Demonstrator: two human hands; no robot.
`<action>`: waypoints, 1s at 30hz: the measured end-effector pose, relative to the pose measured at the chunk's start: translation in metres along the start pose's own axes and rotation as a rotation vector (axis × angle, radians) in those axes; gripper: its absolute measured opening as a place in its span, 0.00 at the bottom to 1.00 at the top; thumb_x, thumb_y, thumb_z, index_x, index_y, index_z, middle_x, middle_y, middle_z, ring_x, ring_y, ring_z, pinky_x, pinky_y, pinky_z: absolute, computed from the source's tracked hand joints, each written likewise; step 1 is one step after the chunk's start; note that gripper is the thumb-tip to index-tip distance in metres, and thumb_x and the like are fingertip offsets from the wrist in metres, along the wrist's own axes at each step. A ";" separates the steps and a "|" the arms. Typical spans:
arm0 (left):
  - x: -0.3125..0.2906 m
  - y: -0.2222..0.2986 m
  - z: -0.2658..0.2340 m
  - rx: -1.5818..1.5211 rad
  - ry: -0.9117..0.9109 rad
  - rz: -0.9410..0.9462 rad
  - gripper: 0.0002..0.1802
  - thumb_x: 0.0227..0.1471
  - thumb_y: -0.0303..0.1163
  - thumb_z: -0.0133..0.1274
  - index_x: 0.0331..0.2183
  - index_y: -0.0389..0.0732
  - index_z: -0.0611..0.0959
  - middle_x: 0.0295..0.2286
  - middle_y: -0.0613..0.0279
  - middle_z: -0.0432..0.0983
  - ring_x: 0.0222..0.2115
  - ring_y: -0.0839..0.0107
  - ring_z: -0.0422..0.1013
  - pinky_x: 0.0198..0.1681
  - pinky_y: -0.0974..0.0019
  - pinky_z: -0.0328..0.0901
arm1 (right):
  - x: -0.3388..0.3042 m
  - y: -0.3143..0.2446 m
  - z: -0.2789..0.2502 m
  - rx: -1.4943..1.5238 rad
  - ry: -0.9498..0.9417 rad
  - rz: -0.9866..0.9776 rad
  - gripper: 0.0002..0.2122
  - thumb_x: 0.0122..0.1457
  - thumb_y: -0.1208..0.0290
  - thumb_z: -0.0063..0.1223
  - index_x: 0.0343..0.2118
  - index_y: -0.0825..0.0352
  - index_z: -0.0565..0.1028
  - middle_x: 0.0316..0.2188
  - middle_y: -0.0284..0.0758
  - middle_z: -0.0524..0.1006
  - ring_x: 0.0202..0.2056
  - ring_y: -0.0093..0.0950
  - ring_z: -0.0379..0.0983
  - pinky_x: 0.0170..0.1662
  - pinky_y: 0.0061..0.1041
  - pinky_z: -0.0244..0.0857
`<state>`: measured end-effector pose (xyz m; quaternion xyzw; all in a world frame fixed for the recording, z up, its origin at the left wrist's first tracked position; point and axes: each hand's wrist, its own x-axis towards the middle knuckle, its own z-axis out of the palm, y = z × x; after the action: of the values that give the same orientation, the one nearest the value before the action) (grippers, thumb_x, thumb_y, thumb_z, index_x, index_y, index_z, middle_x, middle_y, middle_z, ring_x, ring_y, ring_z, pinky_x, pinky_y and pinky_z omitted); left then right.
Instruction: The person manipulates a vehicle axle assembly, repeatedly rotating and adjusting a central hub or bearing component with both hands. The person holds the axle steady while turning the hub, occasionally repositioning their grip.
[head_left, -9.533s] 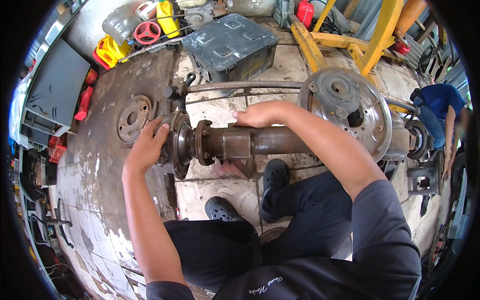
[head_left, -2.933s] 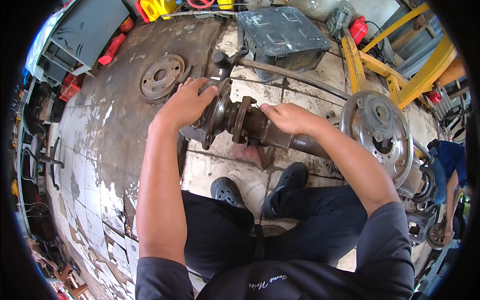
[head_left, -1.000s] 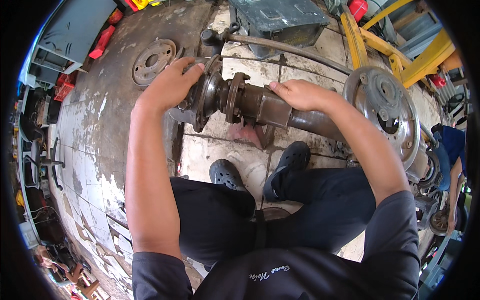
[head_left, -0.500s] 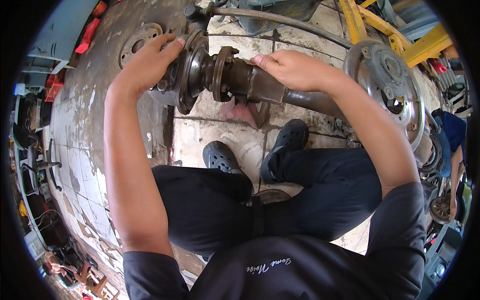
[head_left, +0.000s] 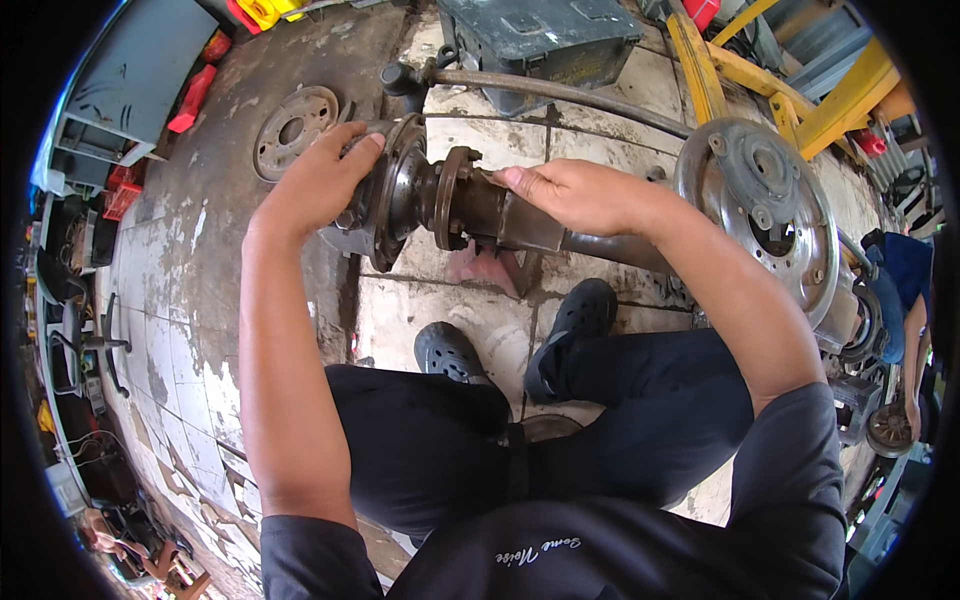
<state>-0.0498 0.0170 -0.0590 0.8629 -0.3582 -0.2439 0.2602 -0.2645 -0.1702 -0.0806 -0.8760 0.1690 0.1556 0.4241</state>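
A greasy brown vehicle axle (head_left: 525,222) lies across in front of me, with bolted round flanges (head_left: 455,198) along it. At its left end is a wide round hub (head_left: 402,192). My left hand (head_left: 318,182) is curled over the outer side of this hub, thumb on top and fingertips partly hidden. My right hand (head_left: 575,195) lies over the top of the axle tube just right of the flange, its thumb pointing left and its other fingers out of sight behind. A reddish stand (head_left: 485,268) shows beneath the tube.
A large steel wheel rim (head_left: 795,235) is at the axle's right end. A long metal rod (head_left: 560,92) runs behind. Beyond it are a dark lidded box (head_left: 535,45) and a yellow frame (head_left: 700,70). A round plate (head_left: 293,133) lies left. Another person's arm (head_left: 914,360) shows far right.
The view has tilted, so the axle, box and feet appear lower in the picture. Both hands stay at nearly the same places on the axle.
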 end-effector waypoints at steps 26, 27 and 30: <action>-0.002 -0.005 -0.001 0.106 0.013 0.010 0.33 0.59 0.51 0.45 0.58 0.38 0.69 0.61 0.35 0.50 0.65 0.48 0.44 0.65 0.57 0.44 | 0.001 0.009 0.011 -0.137 0.022 -0.089 0.30 0.68 0.48 0.24 0.56 0.71 0.66 0.55 0.51 0.68 0.57 0.46 0.64 0.60 0.37 0.56; 0.000 -0.004 -0.003 0.110 0.008 0.034 0.33 0.59 0.51 0.45 0.58 0.38 0.69 0.61 0.35 0.50 0.65 0.47 0.44 0.65 0.56 0.44 | 0.006 0.010 0.009 -0.149 0.000 -0.041 0.30 0.68 0.48 0.24 0.57 0.72 0.65 0.56 0.50 0.68 0.58 0.46 0.63 0.61 0.36 0.56; -0.002 0.003 0.001 0.119 0.010 0.012 0.34 0.58 0.52 0.45 0.58 0.39 0.69 0.62 0.38 0.49 0.65 0.48 0.43 0.65 0.56 0.45 | 0.004 0.013 0.009 -0.183 0.035 -0.017 0.30 0.68 0.49 0.24 0.57 0.72 0.64 0.56 0.49 0.68 0.58 0.45 0.62 0.61 0.35 0.56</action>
<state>-0.0528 0.0163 -0.0574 0.8759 -0.3760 -0.2163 0.2115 -0.2681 -0.1712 -0.0964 -0.9152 0.1539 0.1513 0.3405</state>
